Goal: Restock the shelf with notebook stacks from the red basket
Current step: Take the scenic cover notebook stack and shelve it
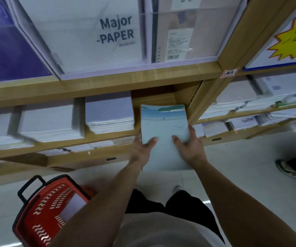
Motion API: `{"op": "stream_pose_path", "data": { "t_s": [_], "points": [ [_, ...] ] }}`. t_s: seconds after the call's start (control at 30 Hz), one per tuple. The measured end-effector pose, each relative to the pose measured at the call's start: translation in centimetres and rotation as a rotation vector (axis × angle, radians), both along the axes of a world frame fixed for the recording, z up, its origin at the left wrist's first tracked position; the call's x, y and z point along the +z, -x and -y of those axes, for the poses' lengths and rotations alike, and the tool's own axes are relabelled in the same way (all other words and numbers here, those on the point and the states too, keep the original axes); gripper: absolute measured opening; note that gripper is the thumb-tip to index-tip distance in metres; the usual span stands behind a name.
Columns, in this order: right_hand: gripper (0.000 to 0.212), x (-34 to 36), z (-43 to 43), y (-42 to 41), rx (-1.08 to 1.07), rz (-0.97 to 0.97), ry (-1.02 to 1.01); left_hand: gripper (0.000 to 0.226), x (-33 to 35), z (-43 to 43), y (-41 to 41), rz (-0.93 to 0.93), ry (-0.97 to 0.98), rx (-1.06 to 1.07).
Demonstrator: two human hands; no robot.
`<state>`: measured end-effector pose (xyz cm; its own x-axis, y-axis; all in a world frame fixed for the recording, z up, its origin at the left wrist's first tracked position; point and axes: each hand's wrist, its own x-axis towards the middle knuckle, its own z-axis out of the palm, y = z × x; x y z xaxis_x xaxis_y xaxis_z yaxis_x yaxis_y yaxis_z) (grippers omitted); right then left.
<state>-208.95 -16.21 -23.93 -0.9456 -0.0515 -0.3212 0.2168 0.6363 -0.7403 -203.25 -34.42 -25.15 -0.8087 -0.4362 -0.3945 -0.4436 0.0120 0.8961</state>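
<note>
Placing notebook stack (164, 129) into empty shelf slot (154, 98).
Left hand (142, 148) + right hand (191, 148) clamp its sides, thumbs on top; next we slide it fwd, square w/ neighbor pile (110, 114).

hands (144, 148): 2 | red basket (42, 214): 1 | held notebook stack (164, 129): 1 | shelved stacks (109, 114): maybe 3

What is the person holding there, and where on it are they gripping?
A stack of notebooks, gripped by both hands at its near end: left hand on the left edge, right hand on the right edge, thumbs on top.
</note>
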Motion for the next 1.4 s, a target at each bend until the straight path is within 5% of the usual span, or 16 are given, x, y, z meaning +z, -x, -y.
{"op": "stream_pose_path", "data": {
  "t_s": [0.73,0.93,1.07,1.3,1.4],
  "points": [
    [0.067,-8.3,-0.5,4.3,0.102,0.062,0.169,0.065,-6.4,0.5,3.9,0.117,0.016,0.155],
    [0.063,-7.8,-0.6,3.5,0.11,0.058,0.188,0.047,-4.5,-0.3,2.8,0.226,-0.152,0.213],
    [0.061,-7.7,-0.4,3.0,0.074,0.028,0.193,0.035,-5.3,-2.5,0.6,0.183,-0.04,0.215],
    [0.058,-7.0,1.4,5.6,0.039,-0.073,0.182,0.074,-6.5,-1.6,3.3,0.192,0.066,0.333],
    [0.058,-6.7,2.7,7.4,0.011,-0.012,0.205,0.052,-4.9,-0.1,5.1,0.218,0.057,0.313]
  ]
}}
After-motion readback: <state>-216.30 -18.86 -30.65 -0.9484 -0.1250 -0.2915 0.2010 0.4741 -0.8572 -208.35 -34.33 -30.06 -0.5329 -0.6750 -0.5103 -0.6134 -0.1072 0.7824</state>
